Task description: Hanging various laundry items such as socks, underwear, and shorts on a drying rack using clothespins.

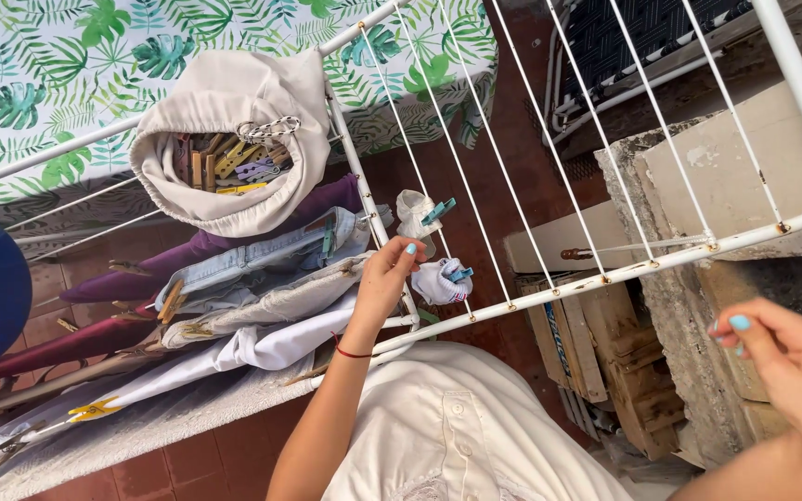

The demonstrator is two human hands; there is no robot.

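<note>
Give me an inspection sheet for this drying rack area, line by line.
Surface: white wire drying rack, right half bare.
Job's things: two small white socks pegged with teal pegs.
Clutter: beige peg bag hung on the rack; jeans, purple and white laundry pegged at left.
Hands: left hand at a rack wire beside the socks; right hand apart, empty.
Cables: nothing seen.
Surroundings: red tile floor, wooden crates, leaf-print cloth.
</note>
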